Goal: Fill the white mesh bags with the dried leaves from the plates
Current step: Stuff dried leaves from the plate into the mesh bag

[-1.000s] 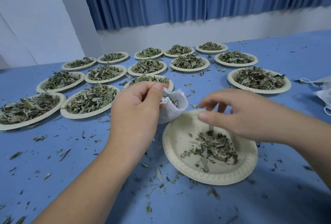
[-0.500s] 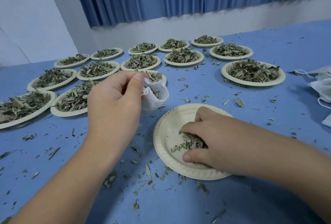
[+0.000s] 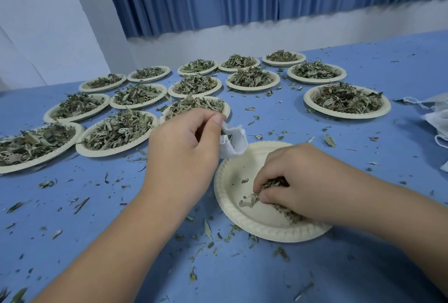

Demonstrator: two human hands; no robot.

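Right hand (image 3: 298, 181) is curled down in the near plate (image 3: 278, 233), fingers closed on a clump of dried leaves (image 3: 274, 185). Left hand (image 3: 184, 142) pinches the white mesh bag (image 3: 234, 141) by its rim, mouth held open just past the plate's far-left edge. That plate's nearly bare, so I'd say this bag is almost done. But over a dozen full plates (image 3: 346, 115) sit further out on the surface (image 3: 97, 205), with spare bags (image 3: 438, 121) at the right edge. Loads left.

White mesh bag (image 3: 236, 140) mostly hidden by left hand (image 3: 181, 150); spare white bags (image 3: 440, 121), right of cream paper plate (image 3: 232, 196), cut off
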